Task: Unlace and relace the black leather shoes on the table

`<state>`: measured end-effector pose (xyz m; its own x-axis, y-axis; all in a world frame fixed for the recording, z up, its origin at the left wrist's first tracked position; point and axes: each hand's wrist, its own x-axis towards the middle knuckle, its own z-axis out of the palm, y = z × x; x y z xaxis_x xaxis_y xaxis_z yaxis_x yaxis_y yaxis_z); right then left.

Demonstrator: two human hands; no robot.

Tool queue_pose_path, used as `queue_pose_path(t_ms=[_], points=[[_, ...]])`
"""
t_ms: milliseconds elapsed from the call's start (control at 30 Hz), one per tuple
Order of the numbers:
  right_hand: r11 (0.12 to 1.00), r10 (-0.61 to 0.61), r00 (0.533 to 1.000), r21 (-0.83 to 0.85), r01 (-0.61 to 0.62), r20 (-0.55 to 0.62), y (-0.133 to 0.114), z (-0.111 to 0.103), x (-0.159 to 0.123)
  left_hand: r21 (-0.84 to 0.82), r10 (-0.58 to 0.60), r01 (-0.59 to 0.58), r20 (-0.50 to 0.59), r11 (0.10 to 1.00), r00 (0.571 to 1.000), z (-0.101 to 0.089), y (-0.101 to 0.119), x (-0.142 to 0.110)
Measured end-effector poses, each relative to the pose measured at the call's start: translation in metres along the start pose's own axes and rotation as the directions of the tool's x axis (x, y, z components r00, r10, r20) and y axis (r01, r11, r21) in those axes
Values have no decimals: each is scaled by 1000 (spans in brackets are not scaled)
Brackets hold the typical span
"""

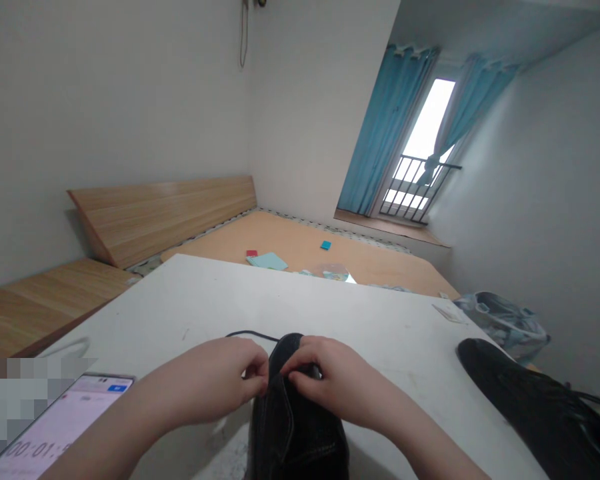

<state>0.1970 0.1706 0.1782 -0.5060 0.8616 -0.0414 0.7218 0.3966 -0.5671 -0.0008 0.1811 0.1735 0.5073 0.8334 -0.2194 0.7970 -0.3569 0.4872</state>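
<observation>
A black shoe (313,433) stands on the white table in front of me, its toe end toward me cut off by the lower edge. A thin dark shoelace (250,333) trails to the left from behind its far end. My left hand (237,373) is closed in a pinch at the shoe's left side. Over the shoe's upper, my right hand (325,373) also pinches, thumb and forefinger close together. What lies between the fingertips is too small and dark to make out. A second black shoe (535,407) with laces rests at the right.
A phone (55,427) showing a timer lies on the white table (200,293) at the left. Past the far edge is a bed (300,233) with a light blue sheet (267,261) and small cards. A clear plastic bag (505,323) sits beyond the right edge.
</observation>
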Motion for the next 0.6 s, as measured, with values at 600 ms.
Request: queue_pose_path(t_ms=[600], points=[[985,105,994,143,-101,-24,4,16,5,-15,-69,69,1,998,998,7,4,5]])
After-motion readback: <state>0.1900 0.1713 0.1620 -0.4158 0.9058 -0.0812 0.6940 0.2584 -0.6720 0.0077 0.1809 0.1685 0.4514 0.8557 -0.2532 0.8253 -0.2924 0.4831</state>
